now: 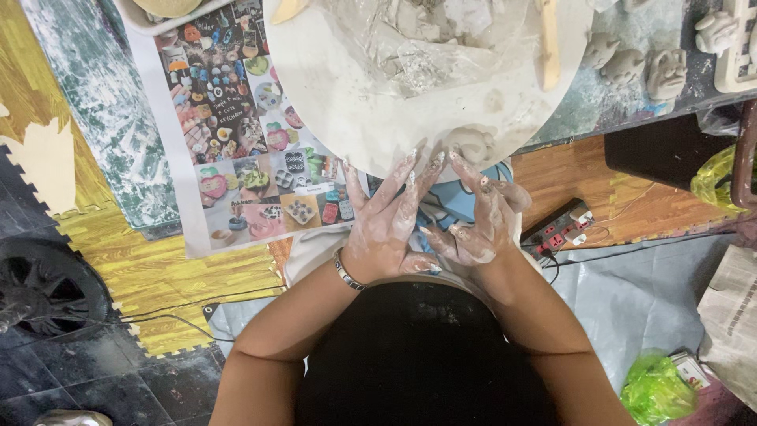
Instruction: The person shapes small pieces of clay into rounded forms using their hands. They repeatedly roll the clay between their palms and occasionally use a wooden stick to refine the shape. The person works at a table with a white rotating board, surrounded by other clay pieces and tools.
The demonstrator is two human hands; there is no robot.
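Both my hands are smeared with pale grey clay and rest together over my lap, just below the edge of a round white board. My left hand lies flat with fingers spread, a metal bracelet on its wrist. My right hand has loosely curled fingers touching the left hand; its fingertips reach up toward a small lump of shaped clay at the board's near rim. Neither hand grips anything. Crumpled clear plastic with clay pieces lies on the board, next to a wooden stick.
A printed sheet of colourful pictures hangs off the table's left side. Small clay figures sit on the table at the right. A power strip lies on the floor, with a fan at left and green bags at right.
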